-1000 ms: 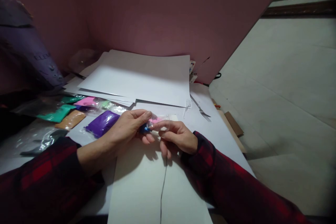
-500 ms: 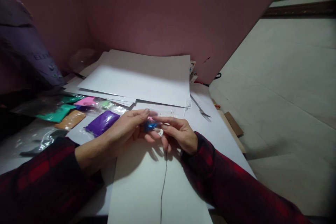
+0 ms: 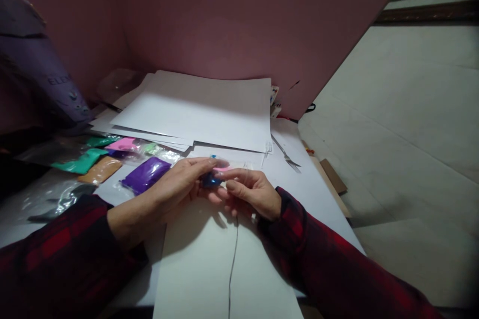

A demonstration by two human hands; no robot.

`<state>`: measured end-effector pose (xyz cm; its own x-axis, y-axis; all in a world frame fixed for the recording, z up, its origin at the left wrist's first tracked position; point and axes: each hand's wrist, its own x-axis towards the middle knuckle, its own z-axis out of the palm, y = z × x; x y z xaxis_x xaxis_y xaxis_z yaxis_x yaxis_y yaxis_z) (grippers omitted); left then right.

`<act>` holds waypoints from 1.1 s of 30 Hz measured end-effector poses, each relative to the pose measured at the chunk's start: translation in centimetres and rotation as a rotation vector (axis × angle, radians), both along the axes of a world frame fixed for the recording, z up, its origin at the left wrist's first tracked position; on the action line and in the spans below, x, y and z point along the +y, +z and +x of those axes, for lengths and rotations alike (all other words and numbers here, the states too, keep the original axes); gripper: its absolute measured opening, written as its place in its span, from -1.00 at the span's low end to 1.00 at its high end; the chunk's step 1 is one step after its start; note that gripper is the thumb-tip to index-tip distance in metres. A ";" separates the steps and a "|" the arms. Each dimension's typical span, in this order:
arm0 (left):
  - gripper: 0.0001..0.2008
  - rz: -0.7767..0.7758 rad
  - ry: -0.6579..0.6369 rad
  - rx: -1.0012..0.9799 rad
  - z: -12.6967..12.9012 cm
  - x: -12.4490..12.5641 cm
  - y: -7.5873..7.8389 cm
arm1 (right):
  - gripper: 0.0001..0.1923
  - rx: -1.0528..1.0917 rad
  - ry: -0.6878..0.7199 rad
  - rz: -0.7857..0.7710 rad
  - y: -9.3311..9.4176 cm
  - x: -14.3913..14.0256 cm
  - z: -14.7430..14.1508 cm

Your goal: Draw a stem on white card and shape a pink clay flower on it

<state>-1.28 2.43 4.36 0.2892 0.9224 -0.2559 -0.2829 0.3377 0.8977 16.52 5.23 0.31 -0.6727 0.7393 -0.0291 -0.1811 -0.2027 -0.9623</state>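
Both my hands meet over a sheet of white paper (image 3: 202, 279) with a dark line (image 3: 233, 259) running down it. My left hand (image 3: 183, 179) is closed on a small clear plastic packet of blue modelling clay (image 3: 211, 180), its thumb over the top. From the other side, my right hand (image 3: 254, 189) pinches the packet between thumb and index finger. Something pink shows beside the blue, partly hidden by fingers. Left of my left hand lies a packet of purple clay (image 3: 146, 174).
Further left are packets of teal clay (image 3: 80, 160), orange-brown clay (image 3: 100, 170) and pink clay (image 3: 122, 144), plus a dark packet (image 3: 62, 204). Large white sheets (image 3: 202, 104) lie at the back against the pink wall (image 3: 224, 20). A metal fork (image 3: 286, 156) rests right of them.
The fingers of both my hands have shifted slightly around the packet. My right thumb has moved a little left, and more blue shows above my left thumb.
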 end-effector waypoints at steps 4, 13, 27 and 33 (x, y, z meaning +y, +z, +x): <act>-0.68 0.007 -0.005 -0.024 0.1 0.0 -0.2 | -0.76 0.103 -0.102 0.022 -0.3 0.1 -0.4; -0.63 -0.036 -0.077 0.058 0.3 -0.3 0.4 | -0.59 -0.104 0.012 0.041 0.4 -0.2 0.0; -0.82 0.051 0.133 0.090 -0.5 0.3 -0.8 | -0.55 -0.081 -0.163 0.059 0.5 0.1 0.2; -0.85 0.037 0.164 0.085 -0.5 0.5 -0.8 | -0.43 -0.086 -0.027 0.004 0.3 0.2 0.4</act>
